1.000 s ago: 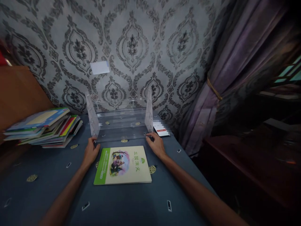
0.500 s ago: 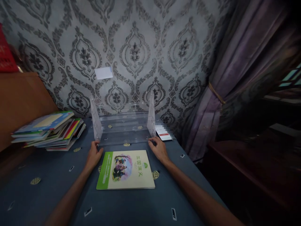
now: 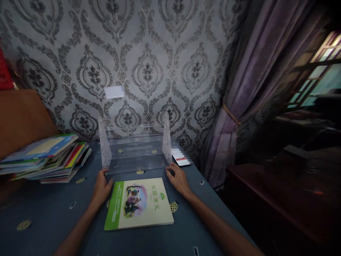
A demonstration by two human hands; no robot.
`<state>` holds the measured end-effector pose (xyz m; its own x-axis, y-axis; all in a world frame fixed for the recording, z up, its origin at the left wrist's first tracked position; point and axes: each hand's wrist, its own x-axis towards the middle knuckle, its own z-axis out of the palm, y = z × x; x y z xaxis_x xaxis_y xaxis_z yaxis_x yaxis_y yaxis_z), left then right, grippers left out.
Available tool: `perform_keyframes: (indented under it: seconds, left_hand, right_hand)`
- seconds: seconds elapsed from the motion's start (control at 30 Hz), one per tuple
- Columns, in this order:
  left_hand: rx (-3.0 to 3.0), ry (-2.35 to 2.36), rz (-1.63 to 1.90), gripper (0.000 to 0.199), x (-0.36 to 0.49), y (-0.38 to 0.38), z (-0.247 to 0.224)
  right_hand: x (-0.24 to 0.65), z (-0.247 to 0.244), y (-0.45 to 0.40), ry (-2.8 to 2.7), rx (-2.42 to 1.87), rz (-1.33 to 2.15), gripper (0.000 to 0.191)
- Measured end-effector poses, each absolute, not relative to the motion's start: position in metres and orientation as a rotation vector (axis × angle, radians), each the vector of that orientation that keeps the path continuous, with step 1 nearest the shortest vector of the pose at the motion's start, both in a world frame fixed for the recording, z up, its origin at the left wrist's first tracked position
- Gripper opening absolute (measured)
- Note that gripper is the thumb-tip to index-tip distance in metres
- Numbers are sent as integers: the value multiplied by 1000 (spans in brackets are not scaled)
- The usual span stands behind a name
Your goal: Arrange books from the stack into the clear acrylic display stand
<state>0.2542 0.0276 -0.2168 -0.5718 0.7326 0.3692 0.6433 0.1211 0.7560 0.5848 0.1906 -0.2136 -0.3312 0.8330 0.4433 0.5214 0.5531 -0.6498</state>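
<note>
A clear plastic rack (image 3: pixel 167 142) with two upright side panels stands on the table near the wall. My left hand (image 3: pixel 101 186) is at the front lower corner of its left panel, fingers curled against it. At the right panel's front lower corner, my right hand (image 3: pixel 178 179) rests with its fingertips on the edge, thumb tucked below. Between my forearms lies a book (image 3: pixel 144 204) with a green and cream cover, flat on the table just in front of the rack.
Several stacked books (image 3: pixel 53 156) lie at the left beside a brown wooden board (image 3: pixel 23 117). A phone (image 3: pixel 181 159) lies right of the rack on the blue tablecloth (image 3: pixel 138 243). A purple curtain (image 3: pixel 250 85) hangs at the right; patterned wallpaper is behind.
The camera view has tilted up and turned slightly right, so things appear lower and further left. Both hands stay at the rack's front corners.
</note>
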Motion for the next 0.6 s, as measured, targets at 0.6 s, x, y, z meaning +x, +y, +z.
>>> perform_keyframes:
  seconds: [0.6]
  left_hand:
    - [2148, 2074, 828, 32, 300, 5, -194]
  right_hand:
    - [570, -189, 136, -2344, -1230, 424, 22]
